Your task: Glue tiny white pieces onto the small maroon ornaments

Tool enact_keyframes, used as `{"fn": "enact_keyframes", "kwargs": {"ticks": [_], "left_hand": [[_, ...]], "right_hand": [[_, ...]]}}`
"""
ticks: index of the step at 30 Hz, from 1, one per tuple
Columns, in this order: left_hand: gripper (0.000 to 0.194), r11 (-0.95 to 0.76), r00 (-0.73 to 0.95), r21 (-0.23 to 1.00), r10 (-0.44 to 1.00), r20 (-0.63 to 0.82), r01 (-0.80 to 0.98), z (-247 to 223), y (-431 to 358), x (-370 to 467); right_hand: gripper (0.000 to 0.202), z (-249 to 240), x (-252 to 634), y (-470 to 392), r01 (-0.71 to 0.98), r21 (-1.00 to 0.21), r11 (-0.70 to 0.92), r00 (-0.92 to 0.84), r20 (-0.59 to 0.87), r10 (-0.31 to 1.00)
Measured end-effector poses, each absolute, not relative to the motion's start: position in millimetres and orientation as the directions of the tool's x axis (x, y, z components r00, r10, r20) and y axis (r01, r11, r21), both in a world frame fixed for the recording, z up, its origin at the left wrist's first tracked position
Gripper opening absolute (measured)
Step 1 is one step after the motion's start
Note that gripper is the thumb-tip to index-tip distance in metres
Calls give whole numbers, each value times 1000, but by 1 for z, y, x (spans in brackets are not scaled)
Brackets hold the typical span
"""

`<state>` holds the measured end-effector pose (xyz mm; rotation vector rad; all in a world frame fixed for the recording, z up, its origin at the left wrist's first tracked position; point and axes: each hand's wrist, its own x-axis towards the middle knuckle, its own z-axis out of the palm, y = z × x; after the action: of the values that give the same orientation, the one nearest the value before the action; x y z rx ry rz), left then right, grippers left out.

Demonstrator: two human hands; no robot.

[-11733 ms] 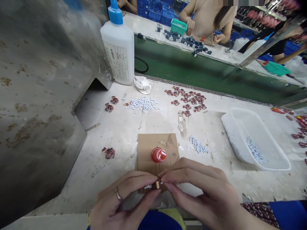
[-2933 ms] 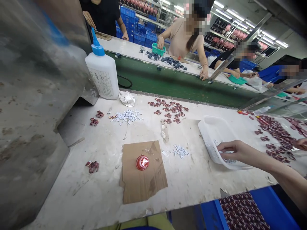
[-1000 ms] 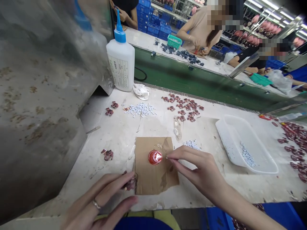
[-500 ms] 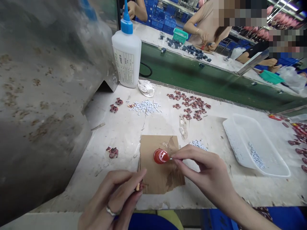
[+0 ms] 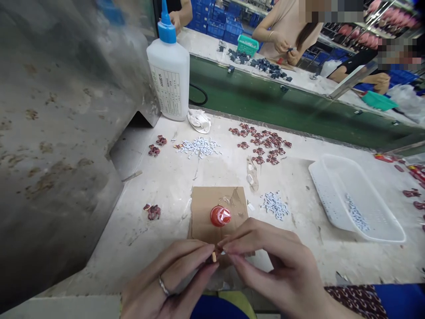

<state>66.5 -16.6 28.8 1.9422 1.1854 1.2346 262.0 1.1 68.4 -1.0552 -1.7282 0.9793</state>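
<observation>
White bench, tray holding white bits, both hands pinching small piece

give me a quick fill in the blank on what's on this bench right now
1. The red cap sits on a piece of ____.
2. The glue bottle has a ____ nozzle.
3. The left hand wears a ____ on one finger.
4. The white basket lies to the ____ of the cardboard, while the right hand meets the left over a small piece.

Missing words: cardboard; blue; ring; right
</observation>
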Motion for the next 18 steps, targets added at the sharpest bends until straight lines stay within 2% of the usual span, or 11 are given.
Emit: {"fn": "enact_keyframes", "kwargs": {"ticks": [8,10,14,18], "left_hand": [[31,-459,174,787,887,427,412,26,-18,66],[30,-465,178,779,884,432,421,25,-19,67],[24,-423,106,776,899,426,468,27,-21,71],[28,-440,150,768,894,421,466,30,-19,70]], "right_hand": [[16,63,261,1,275,-906,322,-295,240,925],[18,63,263,-2,306,-874,376,-329,274,904],[27,66,265,-8,452,-724,521,-389,365,846],[22,67,265,-11,454,-725,517,-380,367,849]]}}
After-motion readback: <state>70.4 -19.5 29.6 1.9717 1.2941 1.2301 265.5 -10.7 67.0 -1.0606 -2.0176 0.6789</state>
